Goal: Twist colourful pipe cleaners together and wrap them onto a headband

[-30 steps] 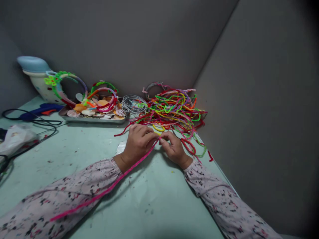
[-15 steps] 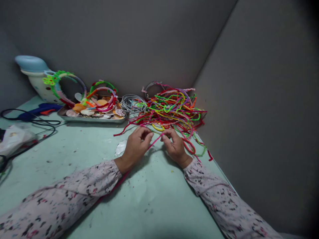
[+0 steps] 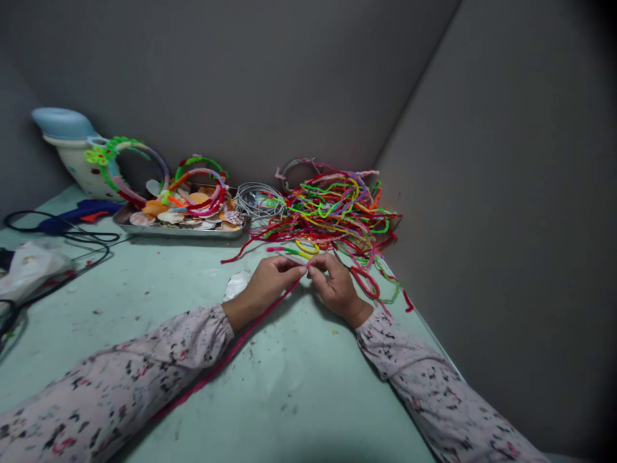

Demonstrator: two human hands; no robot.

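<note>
Pinching a bright pink pipe cleaner point(image 3: 241, 341) near its upper end, a person in floral-print sleeves point(image 3: 164, 360) works with both bare hands above a pale green surface point(image 3: 313, 399). The left hand point(image 3: 270, 281) is drawn narrow, thumb and fingers gripping the strand; the right hand point(image 3: 336, 288) meets it almost tip to tip, its thumb and forefinger closed on the same strand. From there the pipe cleaner trails down beside the left wrist and partly disappears behind the forearm. Just beyond the left hand juts a slim striped piece point(image 3: 290, 251) with a pink tip and a green band; whether it is joined to the strand cannot be told.

Red-handled scissors point(image 3: 376, 290) lie just beside the right hand, in front of a tangled heap of multicolored pipe cleaners point(image 3: 337, 206). Coils of gray wire point(image 3: 265, 213) sit between the heap and a metal tray point(image 3: 183, 233) filled with shells point(image 3: 171, 218), where colorful hoops point(image 3: 219, 193) lean. At far left stand a blue-lidded container point(image 3: 80, 164), a blue tool point(image 3: 80, 215), a looped black cord point(image 3: 103, 239) and a crumpled plastic bag point(image 3: 36, 263).
</note>
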